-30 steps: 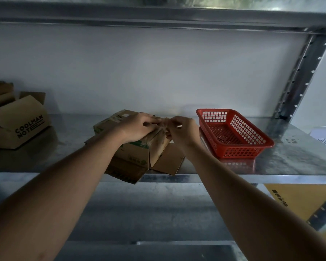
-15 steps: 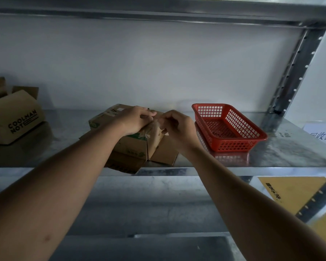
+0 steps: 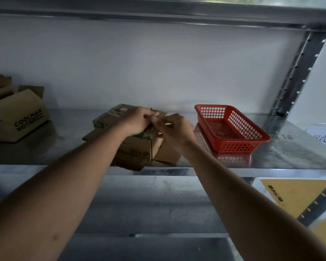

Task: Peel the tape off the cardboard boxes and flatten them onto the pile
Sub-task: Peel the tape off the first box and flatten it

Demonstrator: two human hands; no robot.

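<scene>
both hands working the top edge of the box

right hand [image 3: 174,129] fingers pinching at the tape, left hand [image 3: 139,119] curled over the cardboard box [image 3: 134,146], which sits on flattened cardboard [image 3: 168,153] mid-shelf [image 3: 290,157], red basket [image 3: 231,127] just to its right

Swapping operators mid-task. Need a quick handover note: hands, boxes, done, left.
Left hand grips the top of the small cardboard box, holding it down. Right hand pinches at the tape on the box's top edge; the tape itself is too small to make out.
The box stands unflattened on the flat cardboard pile, mid-shelf. COOLMAN NOTE box sits far left, still formed. Red basket to the right.
Done: some cardboard already flat.
Left: finish peeling, flatten this box, then the left one.
</scene>
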